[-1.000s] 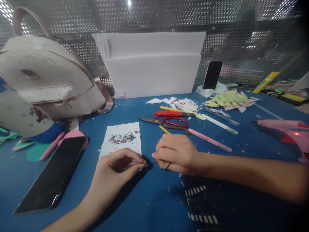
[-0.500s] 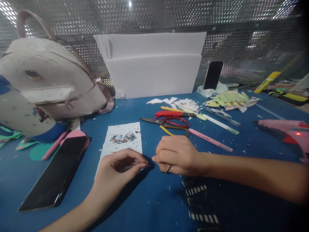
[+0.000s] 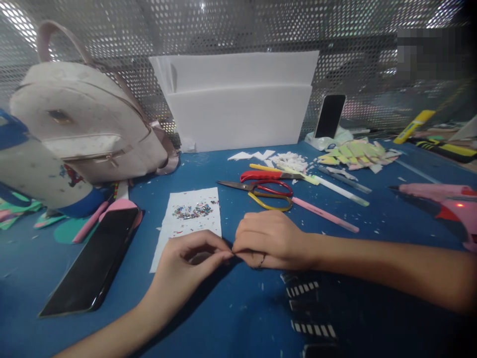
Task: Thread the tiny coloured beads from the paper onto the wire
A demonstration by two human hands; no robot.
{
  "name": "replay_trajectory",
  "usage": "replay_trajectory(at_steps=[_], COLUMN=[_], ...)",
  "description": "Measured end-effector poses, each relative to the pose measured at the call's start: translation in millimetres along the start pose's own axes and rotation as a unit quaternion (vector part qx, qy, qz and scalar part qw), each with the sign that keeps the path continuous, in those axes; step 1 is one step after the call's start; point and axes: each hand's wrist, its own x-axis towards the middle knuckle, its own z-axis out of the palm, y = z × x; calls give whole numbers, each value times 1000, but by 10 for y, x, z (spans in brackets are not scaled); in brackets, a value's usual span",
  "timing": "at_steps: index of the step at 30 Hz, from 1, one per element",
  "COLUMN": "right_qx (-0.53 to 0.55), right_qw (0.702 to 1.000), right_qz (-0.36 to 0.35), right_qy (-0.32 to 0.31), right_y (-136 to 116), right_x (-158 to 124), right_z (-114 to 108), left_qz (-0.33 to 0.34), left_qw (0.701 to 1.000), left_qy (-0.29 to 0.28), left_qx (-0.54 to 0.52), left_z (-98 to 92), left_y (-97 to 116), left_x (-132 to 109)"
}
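My left hand [image 3: 199, 258] is pinched closed, thumb against fingertips, over the lower right part of a white paper sheet [image 3: 188, 195]. Small multicoloured glittery bits [image 3: 193, 211] lie heaped on that sheet. My right hand [image 3: 269, 241], wearing a ring, is also closed, its fingertips meeting those of the left. Something tiny and dark shows where the fingertips touch, too small to name. Behind the right hand lie scissors [image 3: 271, 191] with red and yellow handles, and a pink pen [image 3: 325, 215]. Black pieces with white stripes [image 3: 313, 329] are on the blue table below the right wrist.
A black phone [image 3: 93, 263] lies at left, near a pale backpack [image 3: 93, 119] and a white-blue bottle [image 3: 48, 169]. A pink glue gun [image 3: 443, 199] with a lit red light lies at right. White board [image 3: 242, 114], another phone [image 3: 330, 116] and paper scraps [image 3: 357, 155] stand or lie behind.
The fingertips of both hands have come together, closing the small gap between them. The whole view has shifted slightly, with the left-side objects appearing further right.
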Motion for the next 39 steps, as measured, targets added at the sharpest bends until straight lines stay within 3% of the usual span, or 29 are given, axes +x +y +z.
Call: replay_trajectory(at_steps=[23, 30, 36, 39], right_qx=[27, 42, 59, 57], right_qw=[999, 996, 995, 995], right_qz=[37, 69, 78, 78], right_qy=[29, 31, 25, 24], right_y=[38, 31, 38, 50], right_x=[-49, -34, -33, -38], right_z=[67, 58, 57, 57], left_qz=[-13, 30, 135, 157], left_qw=[999, 998, 991, 987], left_qy=[2, 27, 7, 4], left_qx=[44, 38, 15, 29], left_z=[28, -12, -21, -22], left_y=[40, 26, 27, 49], left_x=[18, -39, -56, -50])
